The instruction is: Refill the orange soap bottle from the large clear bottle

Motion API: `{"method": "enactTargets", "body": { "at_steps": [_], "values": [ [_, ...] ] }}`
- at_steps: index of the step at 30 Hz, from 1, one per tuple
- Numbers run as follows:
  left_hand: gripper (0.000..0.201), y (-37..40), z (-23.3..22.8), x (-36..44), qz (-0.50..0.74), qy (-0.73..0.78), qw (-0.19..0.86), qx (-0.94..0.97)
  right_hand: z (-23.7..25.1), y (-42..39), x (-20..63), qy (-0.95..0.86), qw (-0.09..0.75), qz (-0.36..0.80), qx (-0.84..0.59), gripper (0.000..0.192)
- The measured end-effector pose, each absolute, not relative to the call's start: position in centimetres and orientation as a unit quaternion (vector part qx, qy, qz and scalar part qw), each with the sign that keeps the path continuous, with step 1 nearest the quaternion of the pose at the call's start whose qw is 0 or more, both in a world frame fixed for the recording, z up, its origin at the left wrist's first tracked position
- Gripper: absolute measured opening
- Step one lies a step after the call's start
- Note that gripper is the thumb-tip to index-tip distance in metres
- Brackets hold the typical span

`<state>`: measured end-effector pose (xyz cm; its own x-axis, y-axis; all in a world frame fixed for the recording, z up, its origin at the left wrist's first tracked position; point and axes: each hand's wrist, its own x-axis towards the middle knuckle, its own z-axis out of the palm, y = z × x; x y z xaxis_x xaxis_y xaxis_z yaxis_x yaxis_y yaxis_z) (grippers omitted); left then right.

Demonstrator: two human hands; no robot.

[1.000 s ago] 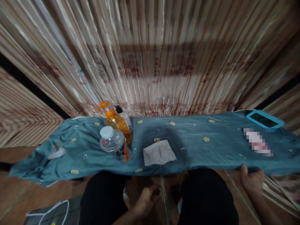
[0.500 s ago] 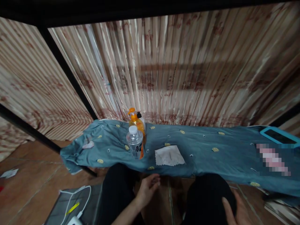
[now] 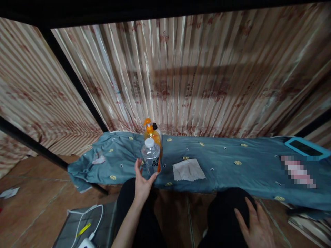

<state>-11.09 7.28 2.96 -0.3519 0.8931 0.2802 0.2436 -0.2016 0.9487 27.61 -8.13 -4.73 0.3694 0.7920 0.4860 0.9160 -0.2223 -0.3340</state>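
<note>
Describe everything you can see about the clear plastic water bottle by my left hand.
The clear plastic water bottle has a white screw cap, on, and a dark label with an orange strip. It stands upright on the blue patterned cloth, directly in front of an orange pump bottle. The left hand is open around its base, thumb and fingers either side.

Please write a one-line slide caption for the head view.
Left hand opens beside a clear bottle on blue cloth; right hand rests on knee.

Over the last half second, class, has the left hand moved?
Yes. The left hand has risen from between the knees to the table edge, open beside the water bottle, which stays put on the blue cloth.
</note>
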Motion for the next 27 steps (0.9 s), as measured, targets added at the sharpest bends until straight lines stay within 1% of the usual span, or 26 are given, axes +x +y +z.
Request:
{"method": "enactTargets", "body": {
  "at_steps": [2, 5, 10, 14, 15, 16, 18, 20, 23, 27],
  "values": [
    [0.118, 9.1, 3.2, -10.4, 0.586, 0.564, 0.281, 0.509, -4.3, -7.8, 27.3, -0.552, 0.281, -0.112, -0.777, 0.096],
    [0.119, 11.3, 3.5, -9.6, 0.561, 0.587, 0.286, 0.509, -3.8, -7.3, 26.9, -0.556, 0.271, -0.113, -0.777, 0.094],
    [0.101, 12.9, 4.2, -9.7, 0.521, 0.645, 0.267, 0.491, -3.6, -6.9, 27.3, -0.549, 0.277, -0.098, -0.783, 0.094],
    [0.089, 13.2, 4.4, -9.6, 0.520, 0.641, 0.266, 0.497, -3.0, -5.7, 26.6, -0.548, 0.314, -0.064, -0.773, 0.100],
    [0.087, 13.1, 4.3, -9.4, 0.526, 0.634, 0.266, 0.500, -2.6, -5.1, 26.0, -0.555, 0.325, -0.049, -0.764, 0.097],
    [0.086, 13.1, 4.2, -9.3, 0.532, 0.627, 0.266, 0.503, -2.1, -4.3, 25.0, -0.564, 0.335, -0.030, -0.754, 0.089],
    [0.085, 13.0, 4.0, -9.1, 0.534, 0.620, 0.270, 0.508, -0.7, -2.4, 22.6, -0.593, 0.357, 0.010, -0.722, 0.072],
    [0.085, 12.7, 3.8, -8.9, 0.528, 0.609, 0.287, 0.518, 1.3, -0.1, 19.6, -0.628, 0.376, 0.052, -0.679, 0.062],
    [0.083, 12.4, 3.5, -8.6, 0.525, 0.586, 0.310, 0.534, 5.5, 3.4, 15.2, -0.671, 0.407, 0.106, -0.611, 0.056],
    [0.086, 12.0, 3.5, -8.2, 0.527, 0.567, 0.329, 0.541, 11.6, 7.6, 10.2, -0.707, 0.441, 0.171, -0.525, 0.055]
  ]
}}
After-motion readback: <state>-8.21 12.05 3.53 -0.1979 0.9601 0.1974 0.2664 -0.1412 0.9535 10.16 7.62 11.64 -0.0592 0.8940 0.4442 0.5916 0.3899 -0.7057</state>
